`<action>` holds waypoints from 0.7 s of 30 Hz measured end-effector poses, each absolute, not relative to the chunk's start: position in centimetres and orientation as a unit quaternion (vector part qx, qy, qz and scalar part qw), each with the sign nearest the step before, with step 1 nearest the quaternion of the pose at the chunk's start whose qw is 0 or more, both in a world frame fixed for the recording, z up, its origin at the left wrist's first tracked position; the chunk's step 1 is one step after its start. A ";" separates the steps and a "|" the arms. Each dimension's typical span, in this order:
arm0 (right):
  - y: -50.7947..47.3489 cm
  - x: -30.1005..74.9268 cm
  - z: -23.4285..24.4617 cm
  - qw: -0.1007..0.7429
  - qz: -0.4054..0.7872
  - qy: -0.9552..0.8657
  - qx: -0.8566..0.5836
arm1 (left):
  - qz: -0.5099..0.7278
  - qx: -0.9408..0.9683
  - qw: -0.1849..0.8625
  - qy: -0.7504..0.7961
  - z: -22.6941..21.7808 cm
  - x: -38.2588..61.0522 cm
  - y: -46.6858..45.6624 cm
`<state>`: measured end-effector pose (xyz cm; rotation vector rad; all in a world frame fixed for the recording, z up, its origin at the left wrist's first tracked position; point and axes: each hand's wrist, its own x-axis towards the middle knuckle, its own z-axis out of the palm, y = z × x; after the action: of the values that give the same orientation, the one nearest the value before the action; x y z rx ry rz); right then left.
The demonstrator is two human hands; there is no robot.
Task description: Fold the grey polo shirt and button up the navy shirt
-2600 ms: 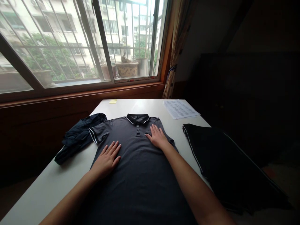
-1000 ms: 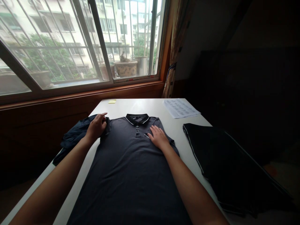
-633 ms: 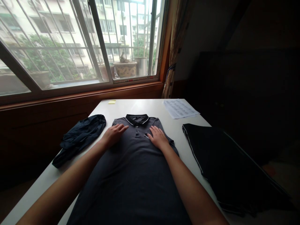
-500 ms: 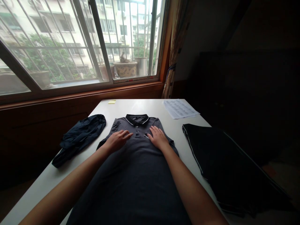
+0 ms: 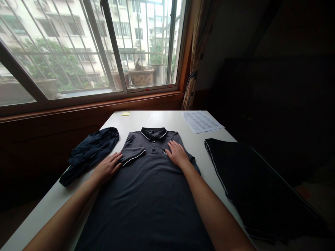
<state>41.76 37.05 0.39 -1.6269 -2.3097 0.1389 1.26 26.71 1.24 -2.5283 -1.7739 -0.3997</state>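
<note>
A dark grey polo shirt (image 5: 149,195) lies front up, its black collar (image 5: 154,133) with a white stripe at the far end. The left sleeve in view (image 5: 133,152) is folded inward over the chest, its black cuff edged in white. My left hand (image 5: 108,168) rests flat at the shirt's left edge, fingertips touching the folded sleeve, fingers stretched out. My right hand (image 5: 177,153) lies flat on the right chest, fingers out, over the other sleeve, which it mostly hides; only a bit of that white-edged cuff shows.
The shirt lies on a white table (image 5: 157,120). A crumpled dark garment (image 5: 95,148) sits on the left, and a black garment with white piping (image 5: 251,184) hangs over the right edge. Printed papers (image 5: 202,122) and a yellow note (image 5: 126,113) lie at the back, below a barred window.
My left hand has moved from the chest leftward to the shirt's edge, uncovering the folded sleeve. My right hand has stayed in place on the chest.
</note>
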 end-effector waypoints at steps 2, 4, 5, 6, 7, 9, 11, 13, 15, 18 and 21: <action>37.0 41.8 0.4 0.156 0.048 -0.807 -0.568 | -0.118 -0.814 -0.001 -0.568 0.4 -0.5 25.7; 37.0 41.7 0.3 0.155 0.047 -0.807 -0.567 | -0.107 -0.815 -0.018 -0.569 0.2 -1.8 24.8; 37.1 41.7 0.3 0.155 0.047 -0.807 -0.567 | -0.101 -0.816 -0.027 -0.569 0.3 -2.3 24.4; 37.1 41.7 0.3 0.155 0.047 -0.807 -0.567 | -0.095 -0.817 -0.035 -0.568 0.5 -2.6 24.2; 37.1 41.7 0.3 0.155 0.047 -0.807 -0.568 | -0.092 -0.817 -0.040 -0.568 0.8 -2.8 23.9; 37.1 41.7 0.3 0.155 0.047 -0.807 -0.568 | -0.101 -0.813 -0.040 -0.572 1.6 -2.8 23.8; 37.0 41.7 0.3 0.157 0.046 -0.807 -0.568 | -0.131 -0.802 -0.027 -0.582 2.4 -2.3 24.0; 37.0 41.7 0.3 0.157 0.046 -0.807 -0.567 | -0.169 -0.791 -0.011 -0.588 3.1 -1.1 24.8; 37.0 41.7 0.4 0.158 0.047 -0.807 -0.567 | -0.190 -0.792 -0.005 -0.581 3.6 0.6 26.2; 37.0 41.7 0.4 0.158 0.047 -0.806 -0.568 | -0.162 -0.816 -0.014 -0.555 3.3 3.8 29.3; 36.9 41.7 0.5 0.158 0.048 -0.806 -0.568 | -0.118 -0.804 -0.011 -0.583 2.1 6.8 33.0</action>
<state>41.71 36.91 0.52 -1.6251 -2.3067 0.1362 6.85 32.99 2.14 -2.5427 -1.8456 -0.3729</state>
